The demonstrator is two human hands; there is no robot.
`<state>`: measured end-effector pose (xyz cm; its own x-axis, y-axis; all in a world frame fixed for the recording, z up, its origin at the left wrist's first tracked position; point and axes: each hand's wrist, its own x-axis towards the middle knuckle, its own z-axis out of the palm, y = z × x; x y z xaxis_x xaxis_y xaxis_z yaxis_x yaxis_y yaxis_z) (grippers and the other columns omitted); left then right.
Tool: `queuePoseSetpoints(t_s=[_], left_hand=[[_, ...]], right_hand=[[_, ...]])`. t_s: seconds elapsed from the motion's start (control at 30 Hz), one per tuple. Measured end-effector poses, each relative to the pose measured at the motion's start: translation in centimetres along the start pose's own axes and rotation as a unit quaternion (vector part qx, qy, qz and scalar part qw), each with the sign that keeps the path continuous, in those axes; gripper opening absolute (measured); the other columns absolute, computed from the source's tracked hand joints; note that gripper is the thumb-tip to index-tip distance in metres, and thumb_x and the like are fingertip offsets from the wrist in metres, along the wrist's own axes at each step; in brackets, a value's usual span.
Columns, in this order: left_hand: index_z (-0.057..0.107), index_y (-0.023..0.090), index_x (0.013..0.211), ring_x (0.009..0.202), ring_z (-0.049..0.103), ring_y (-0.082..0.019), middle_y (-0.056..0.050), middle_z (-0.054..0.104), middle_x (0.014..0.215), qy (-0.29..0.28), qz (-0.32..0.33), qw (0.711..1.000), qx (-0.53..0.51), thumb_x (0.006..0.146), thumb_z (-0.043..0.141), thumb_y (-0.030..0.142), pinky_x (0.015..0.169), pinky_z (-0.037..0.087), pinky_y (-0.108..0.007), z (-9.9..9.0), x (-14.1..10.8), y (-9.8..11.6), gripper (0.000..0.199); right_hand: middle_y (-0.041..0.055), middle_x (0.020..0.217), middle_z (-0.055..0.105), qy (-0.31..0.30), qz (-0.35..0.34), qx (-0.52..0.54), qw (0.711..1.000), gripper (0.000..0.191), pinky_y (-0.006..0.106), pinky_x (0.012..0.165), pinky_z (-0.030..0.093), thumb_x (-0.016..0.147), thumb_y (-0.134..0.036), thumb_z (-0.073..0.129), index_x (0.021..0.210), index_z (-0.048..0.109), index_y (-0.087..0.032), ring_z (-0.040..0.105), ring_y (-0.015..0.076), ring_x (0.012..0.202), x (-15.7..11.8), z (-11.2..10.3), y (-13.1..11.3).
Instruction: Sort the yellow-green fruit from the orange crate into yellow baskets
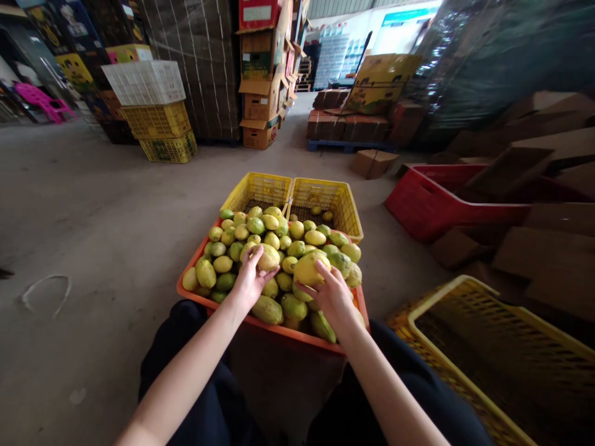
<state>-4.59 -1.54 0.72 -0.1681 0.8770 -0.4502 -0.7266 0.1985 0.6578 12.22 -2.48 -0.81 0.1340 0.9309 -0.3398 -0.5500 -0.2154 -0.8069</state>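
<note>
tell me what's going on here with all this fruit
A person holds a yellowish fruit in each hand: one in the left hand, another in the right hand. Both are held over an orange crate heaped with green and yellow fruit. Just beyond it stand two yellow crates; a few fruits lie in the one on the right.

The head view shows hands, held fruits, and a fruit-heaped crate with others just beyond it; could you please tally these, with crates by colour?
Left hand and right hand: 2
Held fruits: 2
Orange crate: 1
Yellow crates: 2
Total: 7
</note>
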Motion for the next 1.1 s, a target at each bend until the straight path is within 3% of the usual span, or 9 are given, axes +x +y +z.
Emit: queuePoseSetpoints(t_s=[0.13,0.3,0.37,0.43,0.5,0.63,0.73,0.9,1.1], left_hand=[[0.063,0.025,0.115,0.111,0.072,-0.024,-0.006,0.072,0.122,-0.039,0.179,0.971,0.153,0.072,0.094,0.035,0.095,0.062,-0.037,-0.8,0.8,-0.6,0.054],[0.064,0.025,0.127,0.128,0.065,-0.03,-0.012,0.068,0.133,-0.093,0.461,0.807,0.356,0.079,0.09,0.042,0.111,0.054,-0.046,-1.7,0.8,-1.3,0.057],[0.063,0.025,0.131,0.127,0.065,-0.029,-0.012,0.068,0.131,-0.11,0.522,0.745,0.401,0.086,0.085,0.043,0.112,0.053,-0.048,-1.9,0.6,-1.4,0.053],[0.063,0.025,0.13,0.126,0.065,-0.03,-0.012,0.069,0.129,-0.129,0.546,0.714,0.418,0.088,0.084,0.043,0.113,0.052,-0.049,-1.8,0.2,-1.3,0.051],[0.068,0.024,0.125,0.127,0.065,-0.031,-0.012,0.069,0.127,-0.138,0.52,0.74,0.403,0.083,0.088,0.04,0.116,0.049,-0.051,-1.4,-0.5,-1.1,0.049],[0.078,0.025,0.101,0.138,0.058,-0.033,-0.011,0.068,0.126,-0.106,0.358,0.894,0.247,0.063,0.099,0.015,0.122,0.045,-0.04,-0.1,-2.3,-0.4,0.045],[0.078,0.024,0.093,0.142,0.057,-0.03,-0.01,0.067,0.124,-0.061,0.237,0.963,0.111,0.062,0.095,0.002,0.113,0.051,-0.029,0.6,-2.9,0.1,0.041],[0.073,0.022,0.119,0.119,0.071,-0.024,-0.005,0.075,0.116,-0.099,0.07,0.992,0.024,0.068,0.088,-0.001,0.095,0.06,-0.025,1.0,-2.4,0.9,0.057],[0.062,0.018,0.138,0.117,0.074,-0.027,-0.013,0.076,0.123,-0.117,-0.068,0.987,-0.088,0.103,0.055,0.02,0.095,0.065,-0.039,1.3,-2.3,1.7,0.036]], right_hand=[[0.0068,0.126,0.068,0.025,-0.213,-0.158,0.964,0.071,0.044,0.086,0.067,0.06,-0.045,0.097,0.118,0.058,-0.028,0.073,0.0286,0.108,-0.1,-0.2,0.3],[0.01,0.129,0.065,0.029,-0.34,-0.256,0.904,0.065,0.051,0.089,0.064,0.068,-0.05,0.089,0.119,0.054,-0.029,0.07,0.0318,0.113,0.2,-0.5,0.7],[0.0107,0.129,0.066,0.025,-0.365,-0.266,0.892,0.063,0.053,0.093,0.062,0.07,-0.048,0.087,0.119,0.054,-0.029,0.069,0.0336,0.118,0.2,-0.6,0.9],[0.0108,0.129,0.067,0.02,-0.38,-0.267,0.885,0.062,0.056,0.096,0.061,0.069,-0.044,0.088,0.119,0.053,-0.029,0.068,0.0345,0.121,0.0,-0.6,0.8],[0.0097,0.128,0.068,0.019,-0.381,-0.257,0.888,0.062,0.055,0.098,0.06,0.067,-0.041,0.089,0.117,0.054,-0.029,0.067,0.0336,0.124,-0.5,-0.3,0.5],[0.0028,0.125,0.07,0.023,-0.333,-0.197,0.922,0.059,0.041,0.104,0.057,0.062,-0.026,0.095,0.108,0.059,-0.031,0.066,0.0242,0.124,-2.0,0.6,-0.5],[-0.0017,0.117,0.07,0.012,-0.286,-0.136,0.948,0.06,0.03,0.093,0.06,0.055,-0.017,0.097,0.102,0.062,-0.031,0.07,0.0188,0.108,-2.7,1.0,-1.2],[-0.0032,0.097,0.073,-0.033,-0.153,-0.015,0.988,0.05,0.026,0.068,0.063,0.058,-0.02,0.094,0.1,0.067,-0.028,0.072,0.017,0.083,-2.4,0.8,-2.4],[-0.0007,0.088,0.078,-0.079,0.042,0.132,0.987,0.022,0.033,0.062,0.065,0.074,-0.016,0.074,0.09,0.063,-0.025,0.074,0.0194,0.07,-1.5,0.3,-3.5]])
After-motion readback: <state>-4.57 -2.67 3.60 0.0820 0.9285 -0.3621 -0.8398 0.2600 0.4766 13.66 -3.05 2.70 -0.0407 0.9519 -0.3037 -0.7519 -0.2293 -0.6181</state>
